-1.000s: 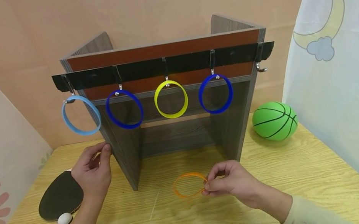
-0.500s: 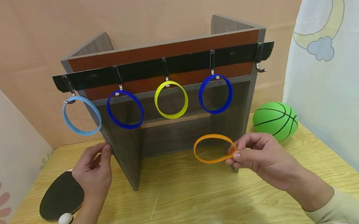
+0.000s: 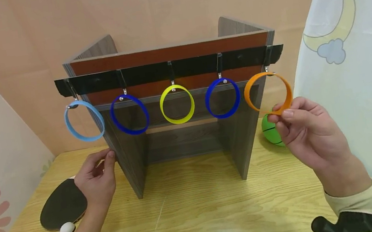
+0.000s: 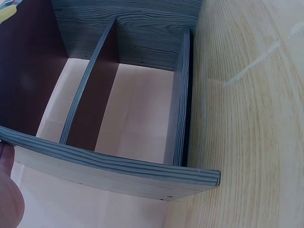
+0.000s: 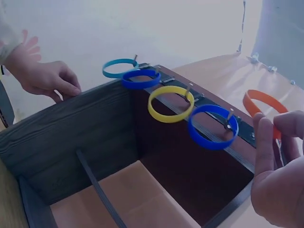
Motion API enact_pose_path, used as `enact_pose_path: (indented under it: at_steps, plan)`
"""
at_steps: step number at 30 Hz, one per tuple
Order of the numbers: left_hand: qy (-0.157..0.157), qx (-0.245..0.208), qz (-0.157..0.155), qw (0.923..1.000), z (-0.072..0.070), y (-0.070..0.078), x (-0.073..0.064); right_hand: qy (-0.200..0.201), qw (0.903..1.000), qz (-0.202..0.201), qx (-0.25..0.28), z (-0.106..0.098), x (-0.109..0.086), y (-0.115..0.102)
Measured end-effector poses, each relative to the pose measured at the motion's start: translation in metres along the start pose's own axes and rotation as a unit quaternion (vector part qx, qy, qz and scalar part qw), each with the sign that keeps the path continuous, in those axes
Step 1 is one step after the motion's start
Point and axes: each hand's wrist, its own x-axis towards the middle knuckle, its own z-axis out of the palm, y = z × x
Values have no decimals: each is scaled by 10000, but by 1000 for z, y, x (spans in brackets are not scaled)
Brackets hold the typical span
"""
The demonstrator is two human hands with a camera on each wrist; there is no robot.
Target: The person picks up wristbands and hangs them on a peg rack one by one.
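Note:
My right hand (image 3: 313, 135) pinches the lower edge of an orange wristband (image 3: 289, 94), whose top is at the right-end hook under a black strip (image 3: 147, 73). Whether the hook bears it, I cannot tell. With thumb and fingers, my left hand (image 3: 96, 179) grips the left side panel of a grey wooden shelf (image 3: 124, 153); the right wrist view shows the fingertips at that panel's edge. From the other hooks hang a light blue wristband (image 3: 90, 138), a dark blue wristband (image 3: 136, 132), a yellow wristband (image 3: 181, 120) and another dark blue wristband (image 3: 225, 115).
A black table tennis paddle (image 3: 62, 204) lies on the wooden table (image 3: 194, 219) at the left, with a white ball (image 3: 67, 229) beside the left wrist. Behind the right hand sits a green basketball (image 3: 270, 131), partly hidden. Patterned cloths hang on both sides.
My right hand has risen to the right with the orange wristband, from low over the table to the right-end hook. The left hand has stayed on the side panel.

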Motion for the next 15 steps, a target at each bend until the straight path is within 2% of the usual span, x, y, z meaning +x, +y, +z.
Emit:
enact_pose_path:
  at_steps: [7, 15]
  plan:
    - [-32, 1, 36, 10000, 0, -1, 0, 342, 9983, -343, 322, -10, 9, -4]
    - [-41, 36, 27, 10000, 0, -1, -1, 641, 9965, -407, 342, -20, 11, -1]
